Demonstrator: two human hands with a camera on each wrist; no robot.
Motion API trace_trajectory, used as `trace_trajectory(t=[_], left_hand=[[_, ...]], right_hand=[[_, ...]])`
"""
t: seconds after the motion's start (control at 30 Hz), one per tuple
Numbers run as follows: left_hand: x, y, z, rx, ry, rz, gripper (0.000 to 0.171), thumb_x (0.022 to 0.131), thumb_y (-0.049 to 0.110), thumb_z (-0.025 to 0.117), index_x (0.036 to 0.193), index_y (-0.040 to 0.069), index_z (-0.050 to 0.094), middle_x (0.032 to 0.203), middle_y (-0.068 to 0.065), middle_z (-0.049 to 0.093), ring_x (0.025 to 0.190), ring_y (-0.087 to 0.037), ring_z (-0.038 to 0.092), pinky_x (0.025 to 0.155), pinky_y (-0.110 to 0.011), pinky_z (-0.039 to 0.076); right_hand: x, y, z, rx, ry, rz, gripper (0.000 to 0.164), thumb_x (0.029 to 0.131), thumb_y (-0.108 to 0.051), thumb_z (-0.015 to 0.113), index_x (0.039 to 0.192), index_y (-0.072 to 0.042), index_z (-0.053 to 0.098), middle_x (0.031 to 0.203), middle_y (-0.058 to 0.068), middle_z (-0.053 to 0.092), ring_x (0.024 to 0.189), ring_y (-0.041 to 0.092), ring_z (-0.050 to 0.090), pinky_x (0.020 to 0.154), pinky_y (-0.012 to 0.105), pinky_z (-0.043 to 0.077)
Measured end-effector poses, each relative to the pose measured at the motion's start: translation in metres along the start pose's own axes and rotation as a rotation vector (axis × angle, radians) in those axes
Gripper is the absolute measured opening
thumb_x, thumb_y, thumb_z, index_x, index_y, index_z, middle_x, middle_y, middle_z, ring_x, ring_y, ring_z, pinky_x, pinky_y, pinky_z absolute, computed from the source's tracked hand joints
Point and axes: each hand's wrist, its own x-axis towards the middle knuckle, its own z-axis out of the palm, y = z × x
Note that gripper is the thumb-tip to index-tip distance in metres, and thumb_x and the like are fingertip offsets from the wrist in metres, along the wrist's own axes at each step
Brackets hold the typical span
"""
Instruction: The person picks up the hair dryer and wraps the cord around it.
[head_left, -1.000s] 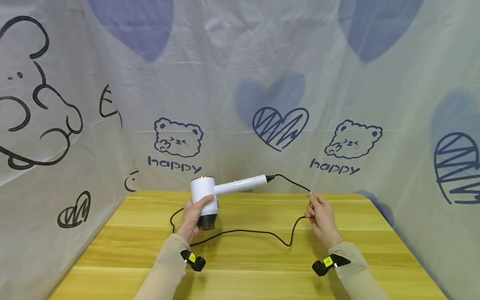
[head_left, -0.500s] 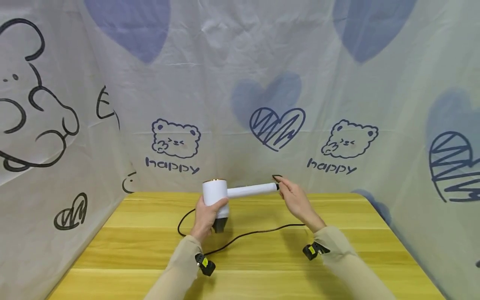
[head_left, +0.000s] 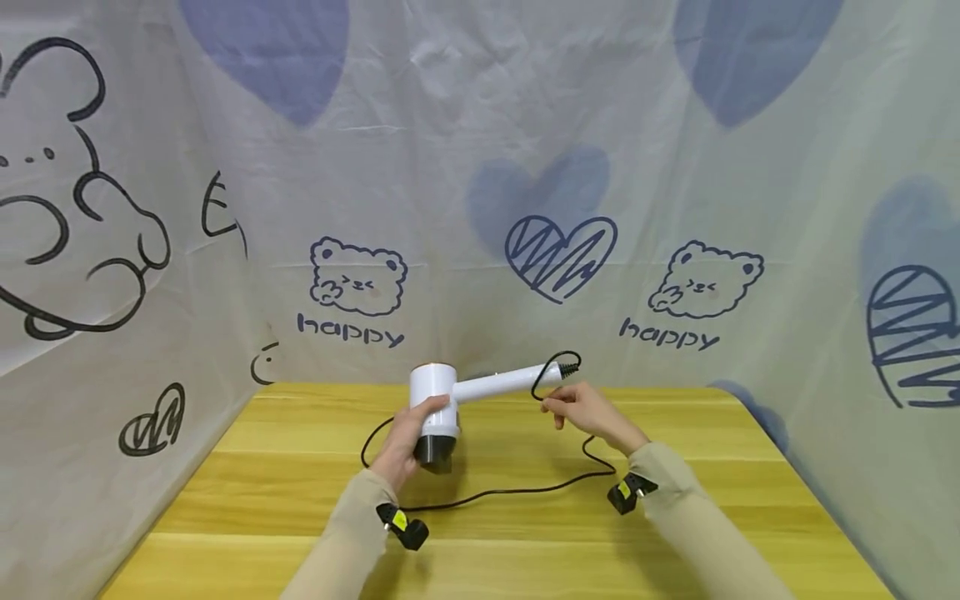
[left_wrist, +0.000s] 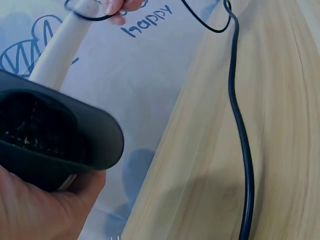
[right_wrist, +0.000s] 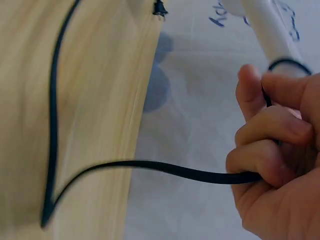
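1. The hair dryer [head_left: 438, 400] has a smooth, glossy white plastic body and handle, with a matt dark plastic nozzle.
2. The cord [head_left: 510, 490] is thin, black and rubbery with a slight sheen.
3. The table [head_left: 300, 500] is yellow wood with visible grain and a smooth, lightly shiny finish.
4. The backdrop [head_left: 480, 167] is thin, creased, matt printed cloth.
5. The sleeves [head_left: 345, 542] are soft, matt beige fabric.
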Motion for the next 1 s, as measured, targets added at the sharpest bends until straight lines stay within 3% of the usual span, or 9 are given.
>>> trace_trajectory(t=[0.1,0.23,0.43,0.57,0.67,0.83,1.0], left_hand=[[-0.001,0.0,-0.004,0.022,-0.038,-0.014,0.064,0.085,0.031,0.071,0.132,-0.002,0.044,0.099,-0.01,0.064,0.079,-0.019,0.066,0.068,-0.033,0.058],[0.0,0.0,-0.008,0.059,-0.082,-0.036,0.065,0.084,0.033,0.071,0.133,0.001,0.043,0.102,-0.012,0.063,0.082,-0.021,0.065,0.069,-0.034,0.058],[0.001,0.003,-0.014,0.1,-0.128,-0.043,0.07,0.082,0.037,0.073,0.136,0.004,0.041,0.108,-0.015,0.063,0.084,-0.022,0.066,0.07,-0.035,0.058],[0.001,0.006,-0.017,0.167,-0.132,-0.01,0.066,0.082,0.033,0.074,0.135,0.006,0.044,0.108,-0.016,0.062,0.084,-0.024,0.065,0.069,-0.036,0.058],[0.0,0.006,-0.016,0.26,-0.139,0.044,0.063,0.081,0.028,0.075,0.134,0.005,0.048,0.108,-0.017,0.062,0.086,-0.024,0.063,0.069,-0.037,0.058],[0.0,0.005,-0.008,0.357,-0.07,0.134,0.064,0.079,0.029,0.078,0.132,0.006,0.051,0.113,-0.018,0.061,0.091,-0.025,0.061,0.071,-0.035,0.056],[0.002,0.004,-0.004,0.337,0.048,0.185,0.063,0.078,0.026,0.079,0.131,0.005,0.052,0.115,-0.018,0.06,0.093,-0.025,0.059,0.074,-0.032,0.054]], right_hand=[[0.006,0.004,-0.009,0.028,0.006,0.03,0.018,0.094,-0.022,0.065,0.1,-0.007,0.074,0.066,0.002,0.064,0.051,0.009,0.043,0.047,0.02,0.031],[0.011,0.007,-0.023,-0.016,-0.003,-0.017,0.008,0.088,-0.003,0.066,0.092,0.0,0.072,0.064,0.003,0.063,0.051,0.011,0.047,0.047,0.022,0.036],[0.019,0.007,-0.041,-0.133,-0.168,-0.129,0.022,0.085,0.014,0.056,0.099,0.003,0.07,0.078,0.007,0.07,0.068,0.013,0.055,0.059,0.023,0.045],[0.021,0.006,-0.045,-0.127,-0.232,-0.087,0.018,0.091,0.003,0.058,0.1,-0.003,0.073,0.089,0.009,0.072,0.07,0.011,0.052,0.059,0.021,0.043],[0.02,0.001,-0.044,-0.169,-0.207,-0.051,0.015,0.095,-0.014,0.063,0.099,-0.008,0.075,0.096,0.008,0.072,0.071,0.01,0.052,0.064,0.022,0.044],[0.021,-0.015,-0.036,-0.246,-0.122,-0.057,0.017,0.093,-0.019,0.066,0.098,-0.007,0.077,0.087,0.008,0.07,0.059,0.011,0.038,0.056,0.025,0.034],[0.017,-0.026,-0.027,-0.244,-0.125,-0.071,0.023,0.098,-0.02,0.058,0.109,-0.009,0.076,0.069,0.002,0.059,0.05,0.011,0.027,0.047,0.023,0.024]])
